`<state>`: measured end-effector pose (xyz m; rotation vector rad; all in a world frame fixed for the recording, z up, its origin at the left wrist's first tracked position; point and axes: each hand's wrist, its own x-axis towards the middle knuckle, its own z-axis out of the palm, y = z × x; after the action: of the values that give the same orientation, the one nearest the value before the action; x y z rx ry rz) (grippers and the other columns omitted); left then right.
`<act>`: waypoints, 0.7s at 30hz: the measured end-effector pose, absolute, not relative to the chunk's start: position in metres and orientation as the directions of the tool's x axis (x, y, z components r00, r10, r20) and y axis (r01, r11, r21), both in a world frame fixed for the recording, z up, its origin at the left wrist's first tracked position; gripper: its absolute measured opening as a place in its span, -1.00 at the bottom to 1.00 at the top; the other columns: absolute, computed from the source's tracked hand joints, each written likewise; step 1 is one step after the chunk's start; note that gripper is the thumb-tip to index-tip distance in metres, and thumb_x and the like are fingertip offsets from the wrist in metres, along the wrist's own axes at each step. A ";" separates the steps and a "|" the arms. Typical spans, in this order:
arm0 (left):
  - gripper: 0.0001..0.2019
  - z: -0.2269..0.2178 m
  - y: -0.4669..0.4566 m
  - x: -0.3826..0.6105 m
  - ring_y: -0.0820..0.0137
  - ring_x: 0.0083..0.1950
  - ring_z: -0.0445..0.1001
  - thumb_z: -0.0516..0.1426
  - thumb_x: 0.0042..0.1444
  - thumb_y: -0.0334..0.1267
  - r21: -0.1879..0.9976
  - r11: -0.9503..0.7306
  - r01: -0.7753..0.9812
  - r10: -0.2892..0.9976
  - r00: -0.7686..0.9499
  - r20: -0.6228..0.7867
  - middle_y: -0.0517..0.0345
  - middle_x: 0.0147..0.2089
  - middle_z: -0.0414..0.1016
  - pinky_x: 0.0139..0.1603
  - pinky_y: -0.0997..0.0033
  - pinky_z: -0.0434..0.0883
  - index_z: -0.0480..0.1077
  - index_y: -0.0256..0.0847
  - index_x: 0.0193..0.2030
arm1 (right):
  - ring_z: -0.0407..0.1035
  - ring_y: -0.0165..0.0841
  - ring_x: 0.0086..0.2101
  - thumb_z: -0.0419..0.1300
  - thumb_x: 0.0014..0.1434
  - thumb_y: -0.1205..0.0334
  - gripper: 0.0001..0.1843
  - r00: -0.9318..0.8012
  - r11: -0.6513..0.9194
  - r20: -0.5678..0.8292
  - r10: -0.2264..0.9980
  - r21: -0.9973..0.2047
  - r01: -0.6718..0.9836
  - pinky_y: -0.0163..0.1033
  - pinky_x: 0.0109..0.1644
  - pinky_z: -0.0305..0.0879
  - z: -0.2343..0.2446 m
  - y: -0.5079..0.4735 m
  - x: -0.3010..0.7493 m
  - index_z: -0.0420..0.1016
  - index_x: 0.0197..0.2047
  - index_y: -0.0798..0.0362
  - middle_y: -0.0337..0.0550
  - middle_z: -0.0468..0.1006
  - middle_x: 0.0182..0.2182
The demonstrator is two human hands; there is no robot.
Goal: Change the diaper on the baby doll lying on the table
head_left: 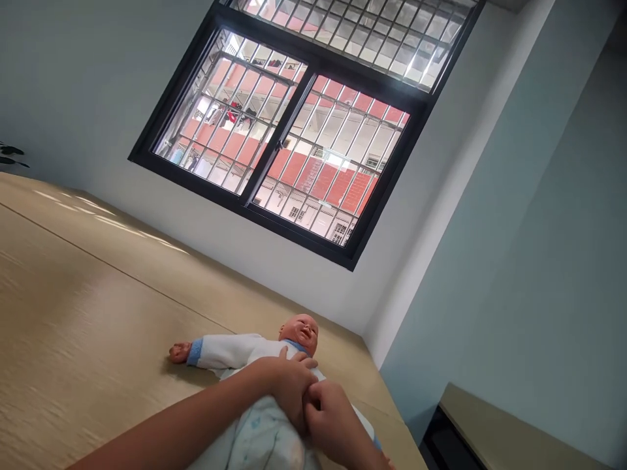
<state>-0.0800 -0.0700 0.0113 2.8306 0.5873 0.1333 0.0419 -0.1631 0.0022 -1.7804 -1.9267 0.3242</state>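
A baby doll point(300, 331) lies on its back on the wooden table point(78, 307), its head toward the window. It wears a white top point(228, 349) with a blue collar and blue cuffs; one arm stretches out to the left. My left hand point(294, 382) rests on the doll's chest with its fingers spread. Right beside it, my right hand point(333, 418) is closed in a pinch at the doll's front. What lies between those fingers is hidden. Pale patterned cloth point(269, 431) covers the doll's lower body, below my hands.
Beyond the table stands a wall point(206, 228) with a black-framed barred window point(245, 196). A dark-fronted piece of furniture point(450, 437) with a tan top is at the lower right. Leaves point(10, 153) show at the left edge. The view is tilted.
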 end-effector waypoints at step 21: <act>-0.56 0.012 -0.091 -0.098 0.14 0.12 0.42 0.21 -0.05 -0.24 0.405 -0.862 0.305 0.423 0.873 0.243 0.09 0.10 0.48 0.23 0.15 0.27 0.49 -0.04 0.04 | 0.47 -0.28 -0.24 0.08 0.07 0.44 -0.66 -0.227 0.251 0.154 0.962 -0.155 0.956 -0.28 -0.26 0.19 0.032 -0.196 0.049 0.66 -0.22 0.08 -0.04 0.67 -0.18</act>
<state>-0.0984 -0.0908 0.0124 2.6865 0.5412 0.4636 0.0495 -0.1962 0.0320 -1.7996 -2.3030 0.0406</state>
